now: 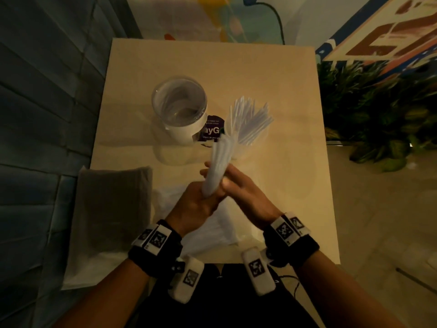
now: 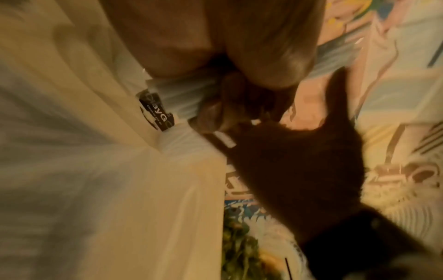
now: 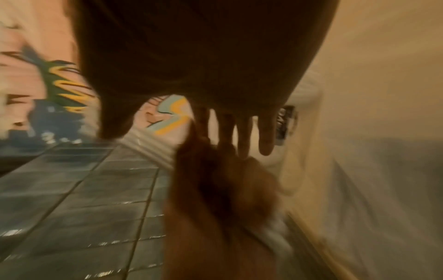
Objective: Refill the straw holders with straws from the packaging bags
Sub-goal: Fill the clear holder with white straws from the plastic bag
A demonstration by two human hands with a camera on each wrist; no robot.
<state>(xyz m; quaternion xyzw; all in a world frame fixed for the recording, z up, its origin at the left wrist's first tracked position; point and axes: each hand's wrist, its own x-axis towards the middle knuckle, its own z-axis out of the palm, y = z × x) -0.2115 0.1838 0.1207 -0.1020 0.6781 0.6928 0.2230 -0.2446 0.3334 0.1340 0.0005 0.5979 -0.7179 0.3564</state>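
**Both hands on a straw bundle above the bench**

Head view: I have a bundle of white, translucent plastic straws (image 1: 216, 171) held up over the pale beige square bench (image 1: 272, 74), roughly at the centre of the frame. My left hand (image 1: 196, 204) has its grip wrapped round the bundle's lower end, fingers curled on it. My right hand (image 1: 243, 185) meets the bundle from 3 o'clock, fingers straight and flat along its side, thumb on the near face; that grip is pressing, not curled. The bundle leans away from me toward 12 o'clock.

Beyond the bundle's tip, toward 1 o'clock, a clear plastic cup with fanned white straws (image 1: 250, 121) stands on the bench. At 11 o'clock from the hands stands a clear round empty cup with a white band (image 1: 179, 107), upright, mouth open; nothing visible inside. Between the two cups sits a dark purple label with white letters (image 1: 211, 132), partly hidden.

Under my wrists at 6 o'clock lies a crumpled clear plastic packaging bag (image 1: 212, 233), flat on the bench. At 9 o'clock, a grey translucent flat packet (image 1: 113, 209) overhangs the bench's left edge.

Left wrist view: blurred, shows curled fingers (image 2: 210, 113) on ribbed pale straws (image 2: 182, 94) next to the dark label (image 2: 155, 111). Right wrist view: heavy blur, straight fingers (image 3: 266, 132) pointing down, the other hand just below them.

Green leafy plant (image 1: 373, 110) off the bench at 2 o'clock.
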